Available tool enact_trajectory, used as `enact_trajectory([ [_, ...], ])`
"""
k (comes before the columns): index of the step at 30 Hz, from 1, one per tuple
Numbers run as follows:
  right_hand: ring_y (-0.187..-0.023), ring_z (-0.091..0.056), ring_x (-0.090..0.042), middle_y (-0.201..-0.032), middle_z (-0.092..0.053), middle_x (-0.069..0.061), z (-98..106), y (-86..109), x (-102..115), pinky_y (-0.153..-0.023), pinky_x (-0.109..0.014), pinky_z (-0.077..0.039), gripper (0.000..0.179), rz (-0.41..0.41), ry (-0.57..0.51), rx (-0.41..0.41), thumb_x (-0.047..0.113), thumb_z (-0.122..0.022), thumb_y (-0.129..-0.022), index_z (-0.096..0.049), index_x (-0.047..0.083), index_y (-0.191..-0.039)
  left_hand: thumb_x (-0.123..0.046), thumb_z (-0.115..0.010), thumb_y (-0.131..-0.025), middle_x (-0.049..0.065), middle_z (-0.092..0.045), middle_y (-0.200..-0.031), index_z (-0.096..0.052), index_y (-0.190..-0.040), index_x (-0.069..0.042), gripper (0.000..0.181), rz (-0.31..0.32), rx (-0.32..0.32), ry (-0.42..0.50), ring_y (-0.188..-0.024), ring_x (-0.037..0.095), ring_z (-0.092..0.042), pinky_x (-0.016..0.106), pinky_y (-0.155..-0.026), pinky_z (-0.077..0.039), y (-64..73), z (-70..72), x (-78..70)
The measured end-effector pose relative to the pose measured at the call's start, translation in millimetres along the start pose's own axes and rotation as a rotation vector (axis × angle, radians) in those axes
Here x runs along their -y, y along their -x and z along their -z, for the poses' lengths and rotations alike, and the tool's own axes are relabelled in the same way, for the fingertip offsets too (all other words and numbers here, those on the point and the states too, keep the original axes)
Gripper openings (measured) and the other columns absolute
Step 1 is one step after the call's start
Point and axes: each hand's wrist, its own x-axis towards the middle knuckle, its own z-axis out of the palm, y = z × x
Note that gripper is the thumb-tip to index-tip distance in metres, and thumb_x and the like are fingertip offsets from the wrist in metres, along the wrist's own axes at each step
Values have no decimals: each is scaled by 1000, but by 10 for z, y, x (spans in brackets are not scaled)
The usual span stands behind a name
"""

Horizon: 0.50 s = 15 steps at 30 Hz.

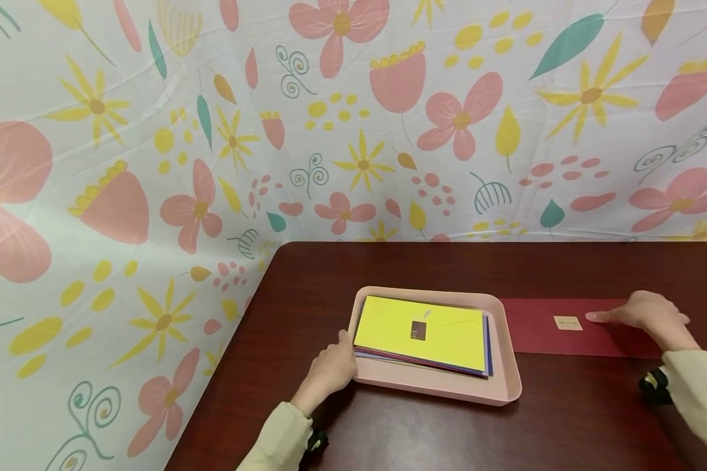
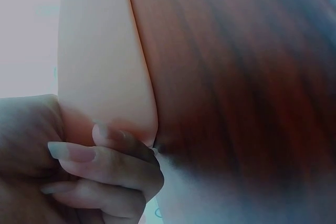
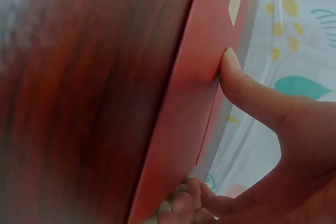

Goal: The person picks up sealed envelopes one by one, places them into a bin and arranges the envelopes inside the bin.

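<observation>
A pink tray (image 1: 430, 390) holds a stack of envelopes with a yellow envelope (image 1: 389, 327) on top; blue and dark red edges show below it. My left hand (image 1: 332, 366) grips the tray's left rim. In the left wrist view its fingers (image 2: 105, 169) curl around the tray wall (image 2: 105, 51). To the right of the tray lies a red envelope (image 1: 533, 327) with a small beige label (image 1: 568, 323). My right hand (image 1: 654, 317) holds this envelope at its right end. The right wrist view shows the thumb (image 3: 252, 90) pressed on its face and the fingers curled at its end.
Everything rests on a dark brown wooden table (image 1: 412, 438) with a rounded back left corner. A white cloth (image 1: 359, 216) printed with flowers and leaves hangs behind the table and along its left side.
</observation>
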Motion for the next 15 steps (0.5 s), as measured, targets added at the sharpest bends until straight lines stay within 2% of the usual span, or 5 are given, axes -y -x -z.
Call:
enact_trajectory([
  [5, -100, -41, -48, -103, -43, -34, 12, -35, -39, -90, -60, -39, 88, -28, -43, 37, 52, -71, -77, -35, -21, -110, -12, -49, -92, 14, -56, -71, -41, -112, 1, 25, 6, -8, -7, -63, 30, -56, 47, -58, -42, 3, 0, 4],
  [8, -100, -40, -47, -104, -42, -34, 17, -35, -64, -88, -58, -41, 90, -30, -68, 47, 53, -71, -77, -33, -21, -112, -12, -48, -93, 14, -56, -71, -41, -114, 2, 26, 3, -10, -6, -63, 31, -57, 47, -58, -42, 7, -5, 10],
  [12, -99, -41, -46, -105, -42, -35, 19, -3, -109, -85, -54, -43, 95, -11, -104, 24, 53, -72, -76, -32, -23, -116, -13, -47, -94, 14, -56, -70, -40, -119, 4, 31, 2, -9, -1, -62, 30, -56, 47, -58, -41, 16, -12, 15],
  [15, -96, -43, -45, -103, -44, -35, 31, 7, -149, -76, -47, -47, 88, -4, -173, -3, 47, -73, -77, -34, -22, -115, -12, -48, -94, 14, -55, -69, -41, -116, 3, 28, -3, -11, 2, -60, 29, -55, 46, -56, -40, 19, -6, 17],
])
